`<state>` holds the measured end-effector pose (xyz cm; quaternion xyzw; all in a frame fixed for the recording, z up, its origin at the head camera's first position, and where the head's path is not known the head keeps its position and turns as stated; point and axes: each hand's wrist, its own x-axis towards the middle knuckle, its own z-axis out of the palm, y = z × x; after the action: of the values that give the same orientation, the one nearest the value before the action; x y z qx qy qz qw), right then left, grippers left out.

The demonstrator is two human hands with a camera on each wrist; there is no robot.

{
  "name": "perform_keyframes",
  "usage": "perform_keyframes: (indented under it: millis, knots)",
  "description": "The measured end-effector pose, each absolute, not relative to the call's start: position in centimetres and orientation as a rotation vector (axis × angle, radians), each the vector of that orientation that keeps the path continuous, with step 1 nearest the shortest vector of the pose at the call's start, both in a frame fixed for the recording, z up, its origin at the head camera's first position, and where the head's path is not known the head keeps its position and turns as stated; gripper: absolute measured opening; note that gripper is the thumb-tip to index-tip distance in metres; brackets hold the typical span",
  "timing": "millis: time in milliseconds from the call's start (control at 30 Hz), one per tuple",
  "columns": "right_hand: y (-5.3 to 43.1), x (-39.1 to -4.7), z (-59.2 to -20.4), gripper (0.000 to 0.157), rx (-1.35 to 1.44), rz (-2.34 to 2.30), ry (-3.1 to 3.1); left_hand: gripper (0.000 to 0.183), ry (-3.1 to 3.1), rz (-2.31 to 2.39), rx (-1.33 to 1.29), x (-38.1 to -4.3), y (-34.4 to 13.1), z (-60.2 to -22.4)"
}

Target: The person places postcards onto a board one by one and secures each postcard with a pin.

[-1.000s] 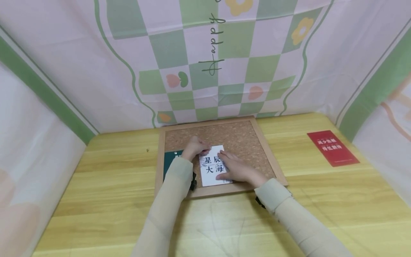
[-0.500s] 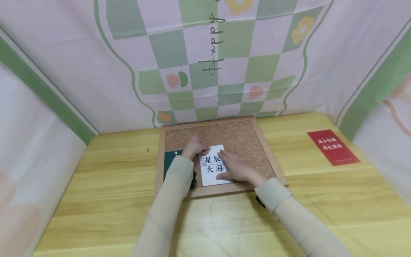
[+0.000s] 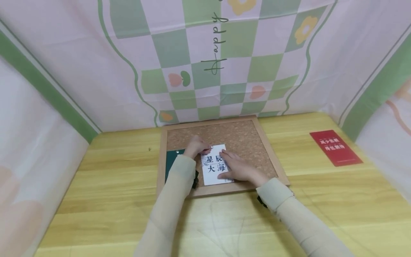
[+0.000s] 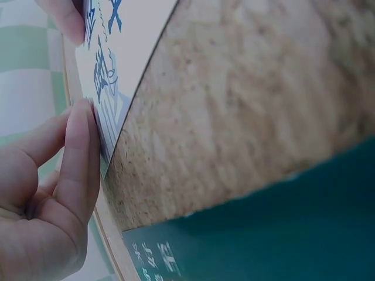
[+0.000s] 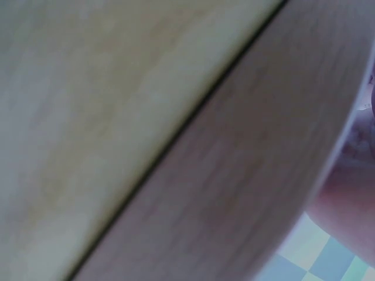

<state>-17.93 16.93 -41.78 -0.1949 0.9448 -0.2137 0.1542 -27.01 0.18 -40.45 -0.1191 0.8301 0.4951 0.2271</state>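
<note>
A white card (image 3: 214,175) with large black characters lies on a wood-framed corkboard (image 3: 244,137). At the card's top edge, my left hand (image 3: 196,145) pinches a small shiny push pin (image 3: 211,147). In the left wrist view, the left thumb and fingertips (image 4: 79,126) meet at the card's edge, and the pin is hidden there. My right hand (image 3: 239,167) rests on the card's right side with fingers extended, holding it flat. To the left, partly behind my left forearm, a dark green card (image 3: 172,160) lies on the cork with a shiny pin at its top.
A red card (image 3: 335,148) with white characters lies on the wooden table (image 3: 115,185) at the right. A patterned cloth (image 3: 205,82) hangs behind the board and along both sides. The right wrist view mostly shows the board's wooden frame (image 5: 217,158).
The whole head view has shifted slightly to the right. Both hands keep their places on the white card.
</note>
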Motion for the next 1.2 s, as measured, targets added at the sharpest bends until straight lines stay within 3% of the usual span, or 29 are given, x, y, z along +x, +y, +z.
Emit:
perform_keyframes:
  millis: [1200]
  knots:
    - [16.98, -17.96, -41.88, 0.093, -0.574, -0.605, 2.722, 0.015, 2.298, 1.322, -0.338, -26.96, 0.18, -40.65]
